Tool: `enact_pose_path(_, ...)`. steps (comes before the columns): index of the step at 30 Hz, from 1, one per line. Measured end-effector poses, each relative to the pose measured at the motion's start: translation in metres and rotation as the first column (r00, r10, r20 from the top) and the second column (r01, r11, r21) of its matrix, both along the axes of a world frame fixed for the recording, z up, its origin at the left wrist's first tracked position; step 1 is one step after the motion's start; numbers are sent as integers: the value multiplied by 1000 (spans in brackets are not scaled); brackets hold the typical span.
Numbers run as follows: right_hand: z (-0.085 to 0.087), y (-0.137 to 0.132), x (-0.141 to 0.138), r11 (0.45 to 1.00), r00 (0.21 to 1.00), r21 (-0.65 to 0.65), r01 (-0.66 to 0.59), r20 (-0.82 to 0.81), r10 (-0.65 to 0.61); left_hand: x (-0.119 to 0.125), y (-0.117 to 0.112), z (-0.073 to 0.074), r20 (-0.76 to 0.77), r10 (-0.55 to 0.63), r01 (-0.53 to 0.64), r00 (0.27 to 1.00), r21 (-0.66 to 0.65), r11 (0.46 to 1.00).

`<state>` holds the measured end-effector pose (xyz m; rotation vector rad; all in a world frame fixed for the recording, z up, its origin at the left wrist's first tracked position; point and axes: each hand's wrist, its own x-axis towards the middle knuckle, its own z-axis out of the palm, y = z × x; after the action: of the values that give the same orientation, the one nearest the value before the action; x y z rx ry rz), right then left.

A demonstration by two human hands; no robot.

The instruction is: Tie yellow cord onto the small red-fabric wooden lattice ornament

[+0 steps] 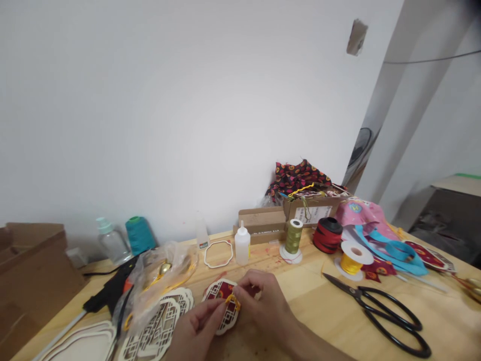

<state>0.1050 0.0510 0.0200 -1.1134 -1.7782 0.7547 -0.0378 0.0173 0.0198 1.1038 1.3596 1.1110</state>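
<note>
My left hand (pixel 199 326) and my right hand (pixel 265 301) meet at the front middle of the table, both closed in a pinch. Between their fingertips is a small loop of yellow cord (pixel 233 302). Directly beneath lies a wooden lattice ornament (pixel 227 323), scalloped at the edge, with dark red patterned fabric showing through it. My fingers cover part of it. Left of my left hand several bare lattice pieces (pixel 150 326) overlap one another. A white squeeze bottle (pixel 242 245) stands upright behind my hands, beside a thin scalloped frame (pixel 218 254).
Black scissors (pixel 379 311) lie at right, blades partly apart. Behind them are a yellow cord spool (pixel 352 258), a red cord spool (pixel 327 235) and an olive thread spool (pixel 293 237). At left are a glue gun (pixel 108 291), a plastic bag (pixel 165 268) and a cardboard box (pixel 33 281).
</note>
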Motion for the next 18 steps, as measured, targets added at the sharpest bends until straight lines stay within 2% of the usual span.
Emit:
enact_pose_path(4,2,-1,0,999,999,51,-18,-31,19,0,0,0,88,38,-38,995,-7,999)
enact_pose_path(9,8,-4,0,979,999,203,-23,-40,31,-1,2,-4,171,74,-68,982,-38,997)
enact_pose_path(14,10,-5,1,933,990,342,-111,-39,132,0,1,-1,88,85,-87,992,14,996)
enact_pose_path(18,8,-3,1,940,993,329,-90,-45,111,0,0,-2,28,52,-54,998,59,997)
